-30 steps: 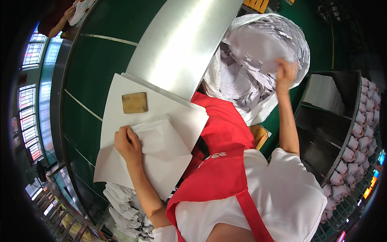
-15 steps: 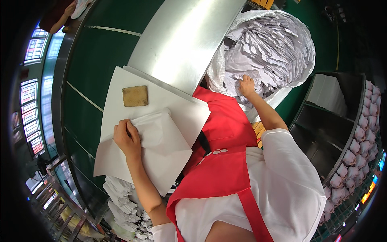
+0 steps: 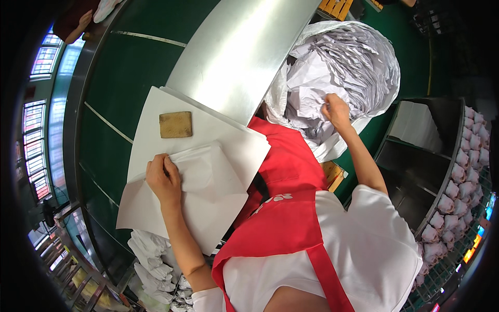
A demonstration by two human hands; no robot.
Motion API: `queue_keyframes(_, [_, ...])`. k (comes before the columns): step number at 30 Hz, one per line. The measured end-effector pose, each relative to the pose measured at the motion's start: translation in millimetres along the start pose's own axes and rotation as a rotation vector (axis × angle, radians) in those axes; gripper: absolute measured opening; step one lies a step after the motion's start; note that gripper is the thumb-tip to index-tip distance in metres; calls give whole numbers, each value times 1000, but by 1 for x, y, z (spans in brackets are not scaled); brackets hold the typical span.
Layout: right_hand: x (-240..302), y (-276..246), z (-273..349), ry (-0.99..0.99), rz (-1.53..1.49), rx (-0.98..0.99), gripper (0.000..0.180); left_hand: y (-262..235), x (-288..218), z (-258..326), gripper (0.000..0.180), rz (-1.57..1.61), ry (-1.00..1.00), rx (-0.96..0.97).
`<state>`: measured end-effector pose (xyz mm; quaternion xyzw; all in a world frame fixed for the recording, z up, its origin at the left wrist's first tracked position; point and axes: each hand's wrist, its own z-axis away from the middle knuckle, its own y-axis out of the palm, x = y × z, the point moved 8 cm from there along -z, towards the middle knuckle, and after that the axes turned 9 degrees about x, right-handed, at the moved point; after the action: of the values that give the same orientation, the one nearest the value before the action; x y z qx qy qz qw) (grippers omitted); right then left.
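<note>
Resting on white paper sheets (image 3: 226, 132) at a metal counter's (image 3: 231, 57) end, a worker's left hand (image 3: 164, 178) curls its fingers near a brown block (image 3: 175, 125); the right hand (image 3: 337, 110), fingers bent, meets crumpled white sheets (image 3: 361, 67) inside a white sack (image 3: 332, 150). Neither hand's grip can be told.

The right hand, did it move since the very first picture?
Yes. The right hand has moved left and a little toward the person; it is now closer to the shiny metal table than it was.
</note>
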<state>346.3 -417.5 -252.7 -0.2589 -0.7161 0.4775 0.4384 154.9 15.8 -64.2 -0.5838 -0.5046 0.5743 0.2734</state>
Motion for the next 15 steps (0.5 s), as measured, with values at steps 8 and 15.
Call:
queue_keyframes(8, [-10, -86, -32, 337, -5, -23, 35, -4, -6, -1, 5, 9, 56, -30])
queue_keyframes(15, [17, -117, -75, 368, -233, 97, 61, -7, -9, -3, 5, 34, 70, -32])
